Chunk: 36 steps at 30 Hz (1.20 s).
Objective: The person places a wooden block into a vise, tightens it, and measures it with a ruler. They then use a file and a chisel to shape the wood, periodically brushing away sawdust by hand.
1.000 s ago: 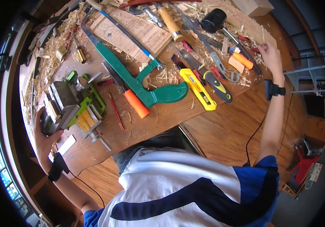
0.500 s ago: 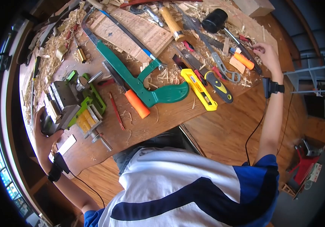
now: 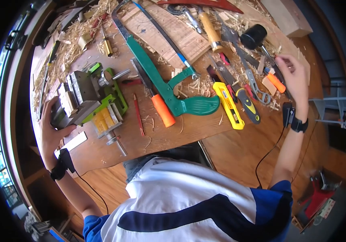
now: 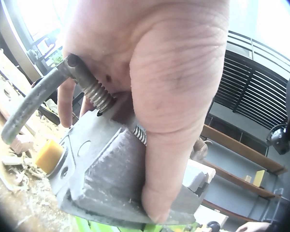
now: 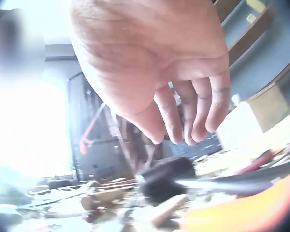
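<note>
My left hand [image 3: 51, 131] grips the end of a grey and green bench vise [image 3: 85, 89] at the table's left side. In the left wrist view its thumb presses down one side of the grey metal body [image 4: 111, 169], beside a threaded screw with a bent bar [image 4: 36, 104]. My right hand [image 3: 296, 74] is held over the right side of the table with nothing in it, its fingers [image 5: 215, 104] bent loosely downward. Below it are a black-headed mallet [image 3: 253, 37] and an orange-handled tool [image 3: 276, 83]. The mallet head [image 5: 169, 176] looks blurred in the right wrist view.
Mid-table lie a green-handled hacksaw [image 3: 199, 105], an orange-handled file [image 3: 163, 111], a red pencil [image 3: 138, 115] and a yellow utility knife [image 3: 228, 105]. Behind them are a wide board [image 3: 169, 34] and many wood shavings. A wood block [image 3: 288, 18] stands at the back right.
The head view has shifted, so the table appears farther right and lower. My right hand has come closer to the mallet, away from the table's right end. The left hand stays on the vise.
</note>
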Tool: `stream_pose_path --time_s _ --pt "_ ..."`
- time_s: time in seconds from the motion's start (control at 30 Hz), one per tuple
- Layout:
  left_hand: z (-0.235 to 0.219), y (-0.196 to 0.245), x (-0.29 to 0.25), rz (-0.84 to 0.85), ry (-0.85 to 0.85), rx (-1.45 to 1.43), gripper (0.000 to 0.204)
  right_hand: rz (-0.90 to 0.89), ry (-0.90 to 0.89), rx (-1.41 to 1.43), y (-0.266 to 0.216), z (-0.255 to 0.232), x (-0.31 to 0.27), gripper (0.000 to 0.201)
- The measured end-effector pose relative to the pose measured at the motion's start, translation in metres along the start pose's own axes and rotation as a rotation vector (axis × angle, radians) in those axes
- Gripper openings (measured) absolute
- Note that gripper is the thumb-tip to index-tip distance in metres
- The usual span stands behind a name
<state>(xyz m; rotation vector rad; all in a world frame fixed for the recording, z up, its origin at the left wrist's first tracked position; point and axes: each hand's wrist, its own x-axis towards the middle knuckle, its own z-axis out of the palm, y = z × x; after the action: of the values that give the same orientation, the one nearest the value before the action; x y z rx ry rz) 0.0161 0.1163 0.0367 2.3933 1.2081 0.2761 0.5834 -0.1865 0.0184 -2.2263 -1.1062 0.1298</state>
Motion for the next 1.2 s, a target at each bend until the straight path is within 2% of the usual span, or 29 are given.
stream_pose_path --time_s 0.03,0.07,0.1,0.17,0.2,0.27,0.4,0.5,0.63,0.67,0.77,0.8,0.9,1.0,1.03,1.1,1.2 --pt "0.000 0.002 -0.001 -0.004 0.008 0.004 0.093 0.000 -0.143 -0.035 -0.026 0.007 -0.002 0.019" --pt "0.000 0.002 -0.001 -0.003 0.009 -0.007 0.093 -0.166 -0.188 -0.028 -0.047 0.020 -0.004 0.023" --pt "0.001 0.003 -0.001 0.002 0.010 -0.018 0.093 -0.162 -0.206 -0.104 -0.074 0.033 -0.007 0.033" --pt "0.000 0.006 0.000 -0.004 0.008 -0.028 0.093 -0.280 -0.197 -0.200 -0.097 0.063 -0.003 0.052" --pt "0.000 0.010 0.000 -0.016 0.005 -0.025 0.093 -0.340 -0.135 -0.271 -0.097 0.083 0.003 0.052" --pt "0.001 0.015 0.000 -0.017 0.031 -0.029 0.092 -0.280 -0.195 -0.378 -0.112 0.100 0.017 0.050" --pt "-0.001 0.021 0.000 -0.026 0.022 -0.014 0.092 -0.186 -0.276 -0.446 -0.108 0.118 0.040 0.039" --pt "0.000 0.017 0.001 -0.013 0.026 -0.027 0.093 -0.166 -0.165 -0.398 -0.087 0.106 0.056 0.032" --pt "-0.001 0.019 0.002 0.002 0.016 0.000 0.093 -0.214 0.007 -0.446 -0.066 0.077 0.072 0.035" --pt "-0.002 0.020 0.002 -0.001 0.010 0.003 0.093 -0.113 -0.046 -0.421 -0.067 0.070 0.075 0.035" --pt "-0.003 0.021 0.003 0.005 -0.003 0.020 0.093 -0.223 0.061 -0.455 -0.052 0.067 0.080 0.036" --pt "-0.003 0.020 0.003 0.009 0.001 0.019 0.093 -0.209 0.064 -0.407 -0.050 0.066 0.081 0.038" --pt "-0.002 0.017 0.002 0.013 0.004 0.024 0.094 -0.228 -0.073 -0.345 -0.058 0.060 0.076 0.036" --pt "-0.002 0.012 0.001 0.017 0.006 0.029 0.095 -0.299 -0.067 -0.435 -0.062 0.081 0.056 0.034" --pt "-0.001 0.012 0.002 0.020 0.005 0.029 0.095 -0.349 -0.004 -0.472 -0.058 0.090 0.050 0.031" --pt "-0.001 0.015 0.002 0.000 -0.008 0.008 0.096 -0.378 -0.064 -0.372 -0.060 0.094 0.041 0.025" --pt "-0.001 0.013 0.001 -0.006 -0.005 0.001 0.095 -0.222 -0.311 -0.470 -0.089 0.090 0.024 0.018"
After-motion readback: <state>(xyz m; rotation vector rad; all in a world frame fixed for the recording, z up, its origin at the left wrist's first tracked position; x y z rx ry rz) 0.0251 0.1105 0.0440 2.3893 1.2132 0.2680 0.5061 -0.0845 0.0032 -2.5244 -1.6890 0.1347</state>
